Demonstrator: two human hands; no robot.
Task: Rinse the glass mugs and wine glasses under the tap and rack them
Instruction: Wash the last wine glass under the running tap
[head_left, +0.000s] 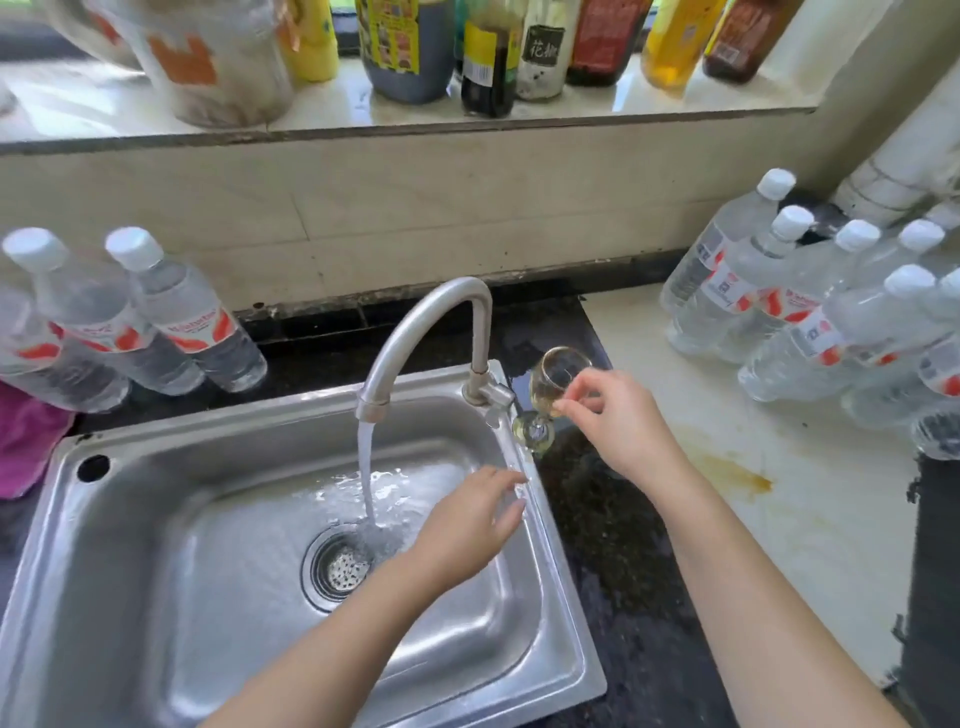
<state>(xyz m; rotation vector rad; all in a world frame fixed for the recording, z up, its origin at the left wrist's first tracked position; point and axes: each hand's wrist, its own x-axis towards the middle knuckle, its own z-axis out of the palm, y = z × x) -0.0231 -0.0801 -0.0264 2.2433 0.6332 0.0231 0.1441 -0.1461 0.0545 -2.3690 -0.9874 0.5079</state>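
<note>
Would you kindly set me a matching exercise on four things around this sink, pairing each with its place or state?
Things:
1. wine glass
2. left hand
3. tap
4. pink cloth

Places or states:
A. running water into the sink
B. lying at the far left on the counter
C. pinched by the right hand beside the sink
D. empty, fingers spread over the basin

Pairs: 1-C, 2-D, 3-A, 4-B

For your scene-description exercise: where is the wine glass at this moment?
In the head view, the wine glass is right of centre, pinched by the right hand beside the tap's base, at the sink's back right corner, over the dark counter.
</note>
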